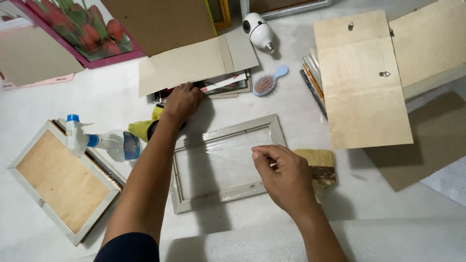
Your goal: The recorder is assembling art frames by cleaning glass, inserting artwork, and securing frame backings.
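now the right hand (286,177) pinches the edge of a clear sheet (221,157) lying in a grey picture frame (225,162) mid-table, a brush (320,162) just beside it. the left hand (182,102) presses flat, fingers loose, on a stack of prints (213,85) above the frame.

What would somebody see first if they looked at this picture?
Probably the pale grey wooden picture frame lying in the middle of the white table, with the right hand pinching clear plastic film over it. The left hand reaches up to a stack of cardboard sheets and pictures. A bright pink-framed tulip picture glows in the top left corner.
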